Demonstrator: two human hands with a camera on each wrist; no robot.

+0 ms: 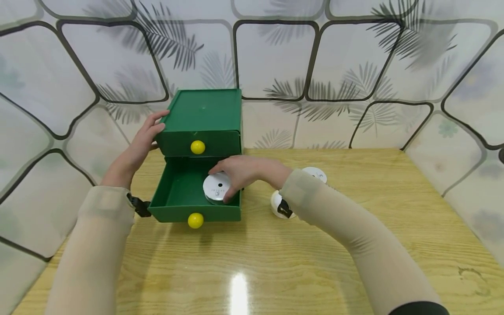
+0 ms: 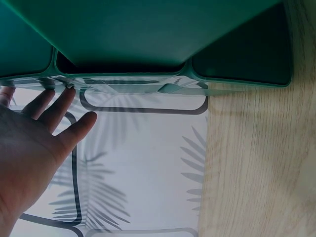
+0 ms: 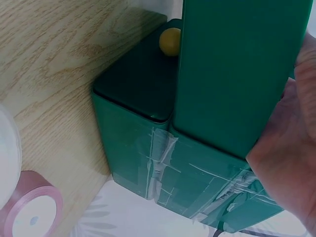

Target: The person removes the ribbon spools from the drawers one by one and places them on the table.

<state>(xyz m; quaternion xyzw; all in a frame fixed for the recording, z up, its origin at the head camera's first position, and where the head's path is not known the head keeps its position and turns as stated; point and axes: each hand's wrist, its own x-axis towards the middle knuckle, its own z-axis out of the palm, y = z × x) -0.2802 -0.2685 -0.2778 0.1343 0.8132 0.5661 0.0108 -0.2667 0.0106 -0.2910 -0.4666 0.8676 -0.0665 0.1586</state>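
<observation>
A green drawer cabinet (image 1: 204,111) with yellow knobs stands on the table, one drawer (image 1: 173,213) pulled out below the closed top one. Inside that drawer, toward its right side, lies a ribbon spool (image 1: 215,186) with a white printed face. My right hand (image 1: 240,173) reaches in and grips the spool between thumb and fingers. In the right wrist view the drawer's side hides the spool and the fingertips of the right hand (image 3: 291,143). My left hand (image 1: 139,140) rests against the cabinet's upper left edge, fingers extended; the left wrist view shows the left hand (image 2: 37,143) by the cabinet's side.
Right of the cabinet, another spool (image 1: 316,174) with a white face is partly behind my right forearm. A white rounded object (image 1: 278,204) sits nearer, partly covered by the wrist strap. The right wrist view shows a pink ribbon spool (image 3: 33,210). A patterned wall backs the wooden table (image 1: 295,271).
</observation>
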